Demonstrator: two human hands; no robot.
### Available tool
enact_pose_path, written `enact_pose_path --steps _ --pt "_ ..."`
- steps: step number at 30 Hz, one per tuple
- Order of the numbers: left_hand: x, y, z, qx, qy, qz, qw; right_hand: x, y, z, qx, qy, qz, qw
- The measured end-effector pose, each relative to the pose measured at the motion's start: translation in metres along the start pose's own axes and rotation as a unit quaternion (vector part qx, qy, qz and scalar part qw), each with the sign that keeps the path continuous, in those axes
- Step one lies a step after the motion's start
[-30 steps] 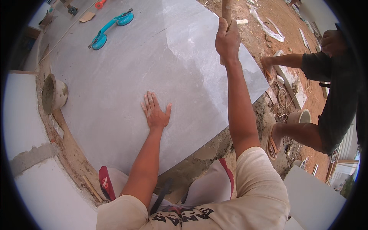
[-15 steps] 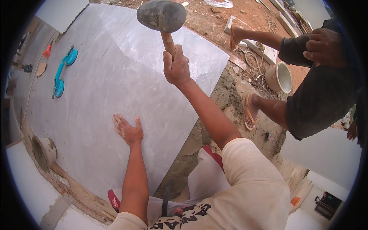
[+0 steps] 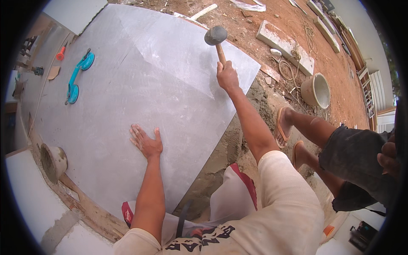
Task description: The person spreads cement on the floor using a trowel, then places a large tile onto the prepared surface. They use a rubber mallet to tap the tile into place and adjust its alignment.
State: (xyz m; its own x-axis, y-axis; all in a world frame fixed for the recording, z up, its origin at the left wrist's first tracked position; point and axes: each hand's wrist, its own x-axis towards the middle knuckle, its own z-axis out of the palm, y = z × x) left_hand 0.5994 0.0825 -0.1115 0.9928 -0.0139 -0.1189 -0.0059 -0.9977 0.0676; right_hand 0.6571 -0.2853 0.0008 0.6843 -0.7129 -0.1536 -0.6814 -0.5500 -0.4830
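We see the right hand [image 3: 228, 78] closed around the wooden handle of the mallet [image 3: 216, 37], whose dark head is near the far edge of the large grey slab [image 3: 114, 110]; whether this head touches the slab, we cannot tell. The left hand [image 3: 146, 143] grasps nothing: it lies flat upon the slab, with the fingers spread. The slab extends in front of our knees, and on its left part rests the blue suction lifter [image 3: 73, 81]. To the right, beyond the slab, we see a co-worker's sandalled foot [image 3: 283, 126] near a pale bucket [image 3: 315, 91].
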Motion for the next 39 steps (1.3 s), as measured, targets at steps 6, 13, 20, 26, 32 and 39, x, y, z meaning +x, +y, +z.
enact_pose_path --steps 6,13,20,26,32,39 --pt "0.003 0.001 -0.004 -0.017 -0.031 -0.017 0.999 0.042 -0.039 -0.004 0.241 0.218 -0.180 0.929" --pt "0.008 -0.003 -0.003 -0.037 -0.019 -0.007 0.999 0.038 -0.086 0.043 0.095 0.006 -0.140 0.986" --pt "0.008 -0.007 -0.004 -0.052 -0.021 -0.016 0.998 0.000 -0.108 0.067 0.194 0.043 -0.140 0.970" --pt "0.012 -0.006 -0.008 -0.036 -0.062 -0.033 0.997 0.015 -0.142 0.043 0.191 -0.010 -0.196 0.962" --pt "0.009 -0.014 -0.002 -0.072 -0.016 -0.014 0.997 -0.053 -0.118 0.098 0.254 0.014 -0.269 0.929" --pt "0.006 -0.024 -0.002 -0.120 0.019 -0.004 0.993 -0.093 -0.095 0.154 0.000 -0.224 -0.206 0.953"
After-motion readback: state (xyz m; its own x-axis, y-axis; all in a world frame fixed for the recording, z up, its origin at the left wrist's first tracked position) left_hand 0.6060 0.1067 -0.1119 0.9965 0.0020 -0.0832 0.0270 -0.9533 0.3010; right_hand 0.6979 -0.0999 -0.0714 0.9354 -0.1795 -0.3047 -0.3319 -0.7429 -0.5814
